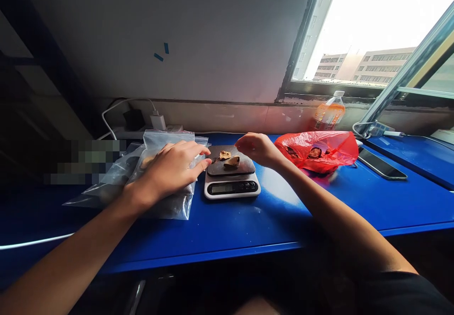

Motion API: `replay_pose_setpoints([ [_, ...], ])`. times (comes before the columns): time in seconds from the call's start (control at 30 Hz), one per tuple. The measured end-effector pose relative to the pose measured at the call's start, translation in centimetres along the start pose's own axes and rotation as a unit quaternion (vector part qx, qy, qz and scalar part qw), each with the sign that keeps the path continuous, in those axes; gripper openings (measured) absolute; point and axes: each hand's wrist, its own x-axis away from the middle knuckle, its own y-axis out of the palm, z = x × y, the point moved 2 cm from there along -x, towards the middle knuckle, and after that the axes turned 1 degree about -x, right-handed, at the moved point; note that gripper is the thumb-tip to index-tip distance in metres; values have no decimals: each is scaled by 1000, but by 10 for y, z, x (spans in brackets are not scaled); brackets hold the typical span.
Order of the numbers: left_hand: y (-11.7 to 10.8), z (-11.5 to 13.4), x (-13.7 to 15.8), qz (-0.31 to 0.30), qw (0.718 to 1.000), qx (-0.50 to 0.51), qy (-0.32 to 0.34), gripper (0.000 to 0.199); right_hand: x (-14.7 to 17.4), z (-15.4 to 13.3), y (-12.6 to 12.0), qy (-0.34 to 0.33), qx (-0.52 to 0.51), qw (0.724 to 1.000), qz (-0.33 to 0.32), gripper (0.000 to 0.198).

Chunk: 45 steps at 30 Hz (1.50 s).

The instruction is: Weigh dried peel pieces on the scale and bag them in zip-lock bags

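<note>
A small white kitchen scale with a dark top plate and a dim display stands on the blue desk. Two dried, brownish pieces lie on its plate: a pale curled one and a darker one. My left hand hovers above the clear zip bags at the scale's left, thumb and fingers apart and holding nothing. Over the plate's back right corner is my right hand, its fingers bent and drawn together. Whatever it may hold is hidden.
A red plastic bag with dark dried pieces lies on the right. Behind it stands an orange drink bottle; beside it lies a phone. A white charger and cables are along the wall. The desk's front edge runs below.
</note>
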Motion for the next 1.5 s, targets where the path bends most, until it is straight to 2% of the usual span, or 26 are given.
replay_pose_setpoints([
  [0.13,0,-1,0,1,1000,0,0,41,0,6,5,-2,3,1000,-5,15],
  [0.3,1,-2,1,8,1000,4,7,42,1,0,-5,-42,-48,998,-3,15],
  [0.43,0,-2,1,9,1000,8,4,42,2,-8,-17,-52,-77,995,26,21],
  [0.57,-1,-3,1,7,1000,12,0,43,2,-6,-29,-41,-82,993,76,17],
  [0.77,-1,-4,1,10,1000,15,0,43,1,10,-51,15,-11,977,214,24],
  [0.97,-3,1,2,-2,1000,12,-1,42,5,17,-64,58,128,934,328,32],
  [1.17,-2,2,3,-15,1000,-3,-1,41,8,22,-78,57,205,908,360,40],
  [1.33,5,1,3,-11,995,-102,6,37,10,26,-91,62,229,895,378,42],
  [1.5,12,2,-1,-34,982,-187,16,35,16,28,-114,81,237,874,416,39],
])
